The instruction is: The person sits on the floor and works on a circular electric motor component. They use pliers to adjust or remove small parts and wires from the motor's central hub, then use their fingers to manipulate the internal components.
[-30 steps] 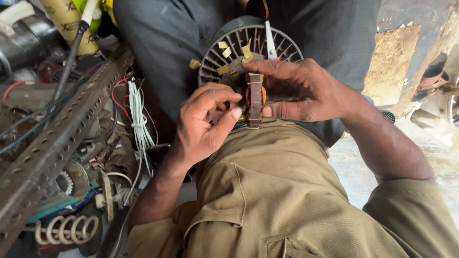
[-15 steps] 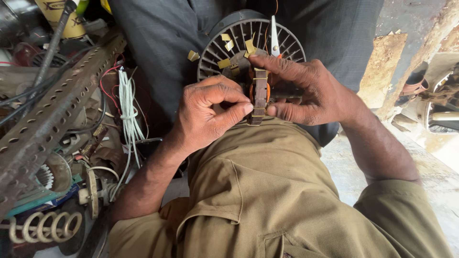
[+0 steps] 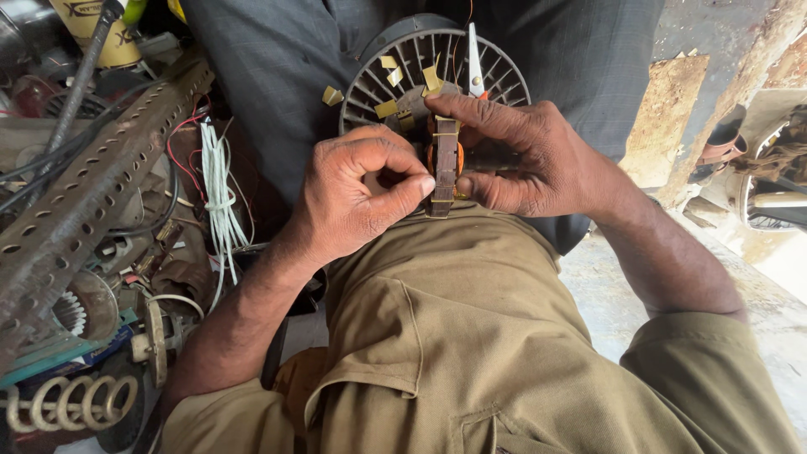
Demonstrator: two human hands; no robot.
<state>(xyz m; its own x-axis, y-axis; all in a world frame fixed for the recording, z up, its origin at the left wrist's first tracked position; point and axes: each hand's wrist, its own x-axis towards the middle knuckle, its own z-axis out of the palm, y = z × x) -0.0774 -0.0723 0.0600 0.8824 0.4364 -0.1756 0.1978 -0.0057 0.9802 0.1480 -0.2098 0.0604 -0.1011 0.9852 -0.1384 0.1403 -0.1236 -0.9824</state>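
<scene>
While the lap left little room, a perforated bar (image 3: 92, 176) and scrap crowded one side and a rusty wall (image 3: 723, 92) the other, with a yellow can (image 3: 97, 29) top left. Both hands met at a small rusty stator (image 3: 444, 168) before a grey fan (image 3: 420, 71). The left hand (image 3: 357, 197) pinched its edge; the right hand (image 3: 525, 160) clamped it, fingers curled.

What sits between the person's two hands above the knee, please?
In the head view, a small brown wooden block wound with copper wire stands upright between the left hand and right hand; fingertips of both pinch it.
</scene>
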